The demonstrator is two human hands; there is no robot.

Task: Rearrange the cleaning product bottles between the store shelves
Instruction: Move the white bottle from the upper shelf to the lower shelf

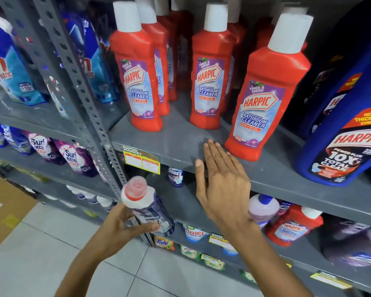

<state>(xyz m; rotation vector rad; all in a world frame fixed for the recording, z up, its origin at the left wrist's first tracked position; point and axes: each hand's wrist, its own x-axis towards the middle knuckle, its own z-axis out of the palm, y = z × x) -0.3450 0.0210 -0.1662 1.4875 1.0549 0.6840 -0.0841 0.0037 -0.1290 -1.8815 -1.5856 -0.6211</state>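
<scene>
My left hand grips a dark blue Domex bottle with a white neck and red cap, held tilted in front of the lower shelf. My right hand is flat with fingers together and holds nothing; its fingertips rest at the front edge of the grey upper shelf. Just right of those fingertips stands a red Harpic bathroom cleaner bottle. Two more rows of the same red bottles stand further back on that shelf. Another Domex bottle stands on the shelf below.
A big blue Harpic bottle fills the right of the upper shelf. A pink bottle and a red Harpic bottle stand on the lower shelf. Detergent pouches fill the left rack behind a perforated grey post. A cardboard box sits on the tiled floor.
</scene>
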